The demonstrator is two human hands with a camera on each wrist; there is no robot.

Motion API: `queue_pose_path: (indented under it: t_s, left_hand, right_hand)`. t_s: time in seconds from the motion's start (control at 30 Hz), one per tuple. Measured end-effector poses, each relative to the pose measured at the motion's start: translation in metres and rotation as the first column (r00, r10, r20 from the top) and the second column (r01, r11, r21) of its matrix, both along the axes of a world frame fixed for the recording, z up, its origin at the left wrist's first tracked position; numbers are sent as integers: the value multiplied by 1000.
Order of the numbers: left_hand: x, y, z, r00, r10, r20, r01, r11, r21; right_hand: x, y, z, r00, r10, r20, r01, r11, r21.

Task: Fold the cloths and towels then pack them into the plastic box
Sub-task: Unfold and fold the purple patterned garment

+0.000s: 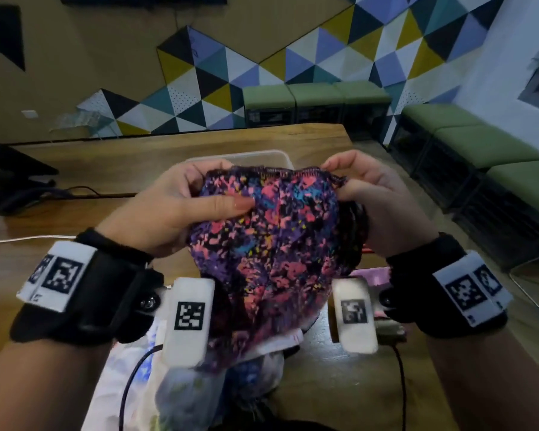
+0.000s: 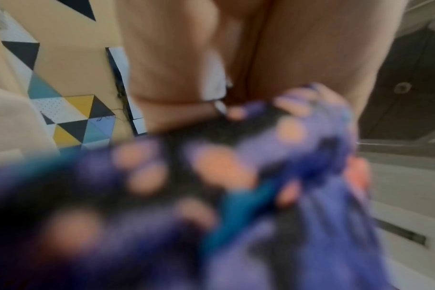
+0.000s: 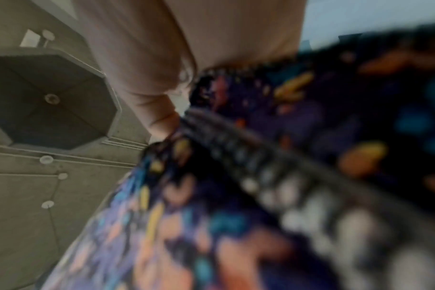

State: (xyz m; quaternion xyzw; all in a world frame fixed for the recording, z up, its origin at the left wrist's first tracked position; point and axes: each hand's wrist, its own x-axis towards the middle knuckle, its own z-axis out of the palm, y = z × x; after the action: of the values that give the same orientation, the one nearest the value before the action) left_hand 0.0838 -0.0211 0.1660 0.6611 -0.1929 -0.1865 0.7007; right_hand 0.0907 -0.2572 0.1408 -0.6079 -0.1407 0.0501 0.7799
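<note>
A dark cloth speckled with pink, purple and blue hangs in the air between both hands above the wooden table. My left hand grips its upper left edge, thumb laid across the front. My right hand pinches the stitched top hem at the right. The clear plastic box sits just behind the cloth, mostly hidden by it. Both wrist views are blurred: the cloth fills the left wrist view, and its hem shows close up under my fingers in the right wrist view.
A pile of pale and patterned cloths lies on the table's near edge beneath my wrists. A pink item lies at the right. A black device with cables sits at the far left. Green benches line the wall.
</note>
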Motion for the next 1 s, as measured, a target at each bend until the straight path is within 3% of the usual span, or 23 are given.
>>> queue_pose_path:
  t_s: [0.1,0.2,0.27,0.33,0.4,0.47,0.6,0.67,0.77,0.8,0.87,1.0]
  left_hand:
    - [22,1,-22,976,179,-122,-176,984,39]
    - [48,9,-75,901,384,-203,-347,917,195]
    - [63,21,-113,874,473,-111,-402,832,383]
    - [73,33,-139,884,463,65,-419,723,549]
    - [71,39,-146,872,444,206,-474,660,582]
    - [61,42,-144,869,433,240,-492,702,515]
    - [16,48,-139,953,232,193,-297,836,462]
    - [-9,47,-146,978,100,180,-181,839,514]
    - [-34,38,-167,983,-23,183,-88,814,574]
    - [-36,35,-173,979,-21,201,-100,811,576]
    - [-31,33,-172,968,70,241,-194,818,541]
    - [-6,26,-130,896,270,353,-399,838,372]
  right_hand:
    - [22,14,-23,988,-126,-85,112,982,-155]
    - [53,33,-78,970,-235,-63,188,887,-423]
    - [66,45,-113,959,-282,-9,222,775,-591]
    - [70,57,-132,952,-303,30,238,679,-695]
    - [67,62,-138,952,-301,51,249,670,-699]
    - [58,59,-135,957,-282,69,259,724,-640]
    - [17,38,-136,991,-127,44,131,844,-520]
    - [-9,31,-149,998,-56,3,49,844,-535]
    - [-37,23,-177,999,13,-29,-29,762,-647]
    - [-41,21,-185,1000,20,-13,-24,743,-669]
    - [-39,21,-186,998,-67,-14,44,780,-625]
    - [-16,22,-137,969,-212,131,249,847,-469]
